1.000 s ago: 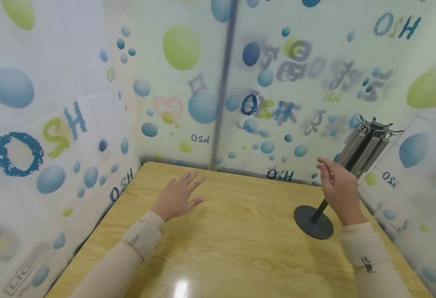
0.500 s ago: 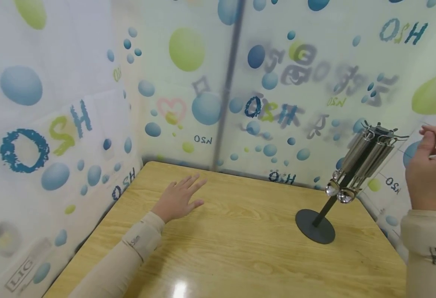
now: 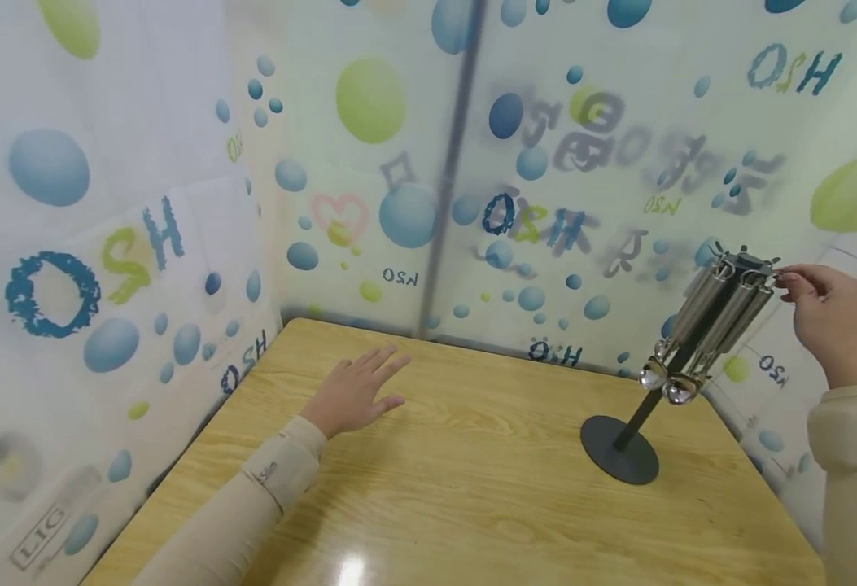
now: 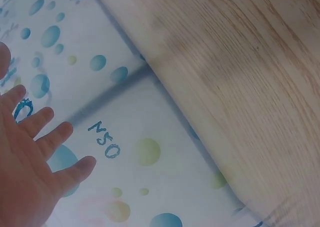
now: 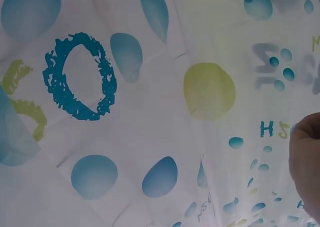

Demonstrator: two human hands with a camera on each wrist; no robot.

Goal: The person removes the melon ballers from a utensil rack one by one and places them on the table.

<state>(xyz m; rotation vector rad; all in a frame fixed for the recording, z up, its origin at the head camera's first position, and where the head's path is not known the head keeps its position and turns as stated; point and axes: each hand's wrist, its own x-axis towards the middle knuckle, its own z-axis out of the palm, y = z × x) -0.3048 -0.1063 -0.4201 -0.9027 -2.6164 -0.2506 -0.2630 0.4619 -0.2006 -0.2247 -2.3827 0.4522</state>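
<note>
A dark utensil stand with a round base rises at the right side of the table. Several silver spoon-like utensils hang by looped ends from the hooks round its top. Two shiny rounded bowls show at their lower ends. My right hand is beside the top of the stand, thumb and forefinger pinching the tip of a right-hand hook. In the right wrist view only the edge of that hand shows. My left hand is held over the table, fingers spread, holding nothing.
The wood-grain table meets a patterned curtain along its back edge. More of the same curtain hangs close on the left, and on the right behind the stand.
My right hand swings from in front of the stand out to the right, then back left to the hook. The view shifts slightly. My left hand stays nearly still.
</note>
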